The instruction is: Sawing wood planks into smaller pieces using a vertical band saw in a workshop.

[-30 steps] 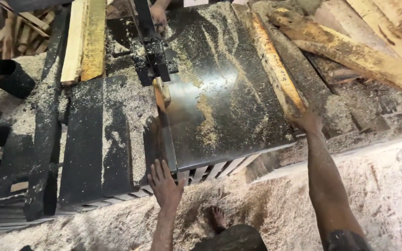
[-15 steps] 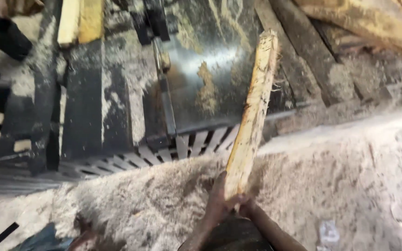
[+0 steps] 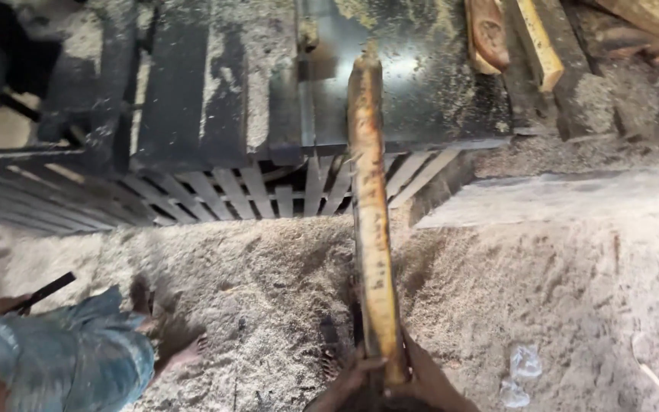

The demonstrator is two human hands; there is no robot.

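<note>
A long rough wooden slab (image 3: 371, 221) with a bark-like edge points away from me, its far end over the dark metal saw table (image 3: 421, 84). My left hand (image 3: 348, 378) and my right hand (image 3: 425, 374) both grip its near end at the bottom of the view. A narrow slot with a blade part (image 3: 306, 46) runs along the table just left of the slab's far end. The slab is nearly upright in the picture and is held above the sawdust.
Sawdust (image 3: 253, 290) piles up below the table's slatted metal front (image 3: 268, 187). Timber offcuts (image 3: 532, 42) lie at the back right. Another person's bare foot (image 3: 169, 336) and blue-clad leg (image 3: 62, 355) are at the lower left. A concrete ledge (image 3: 573, 194) runs along the right.
My right hand lifted the slab off the right side of the table and drew it toward me. Both hands now hold its near end, and it has straightened and shifted left, in line with the table.
</note>
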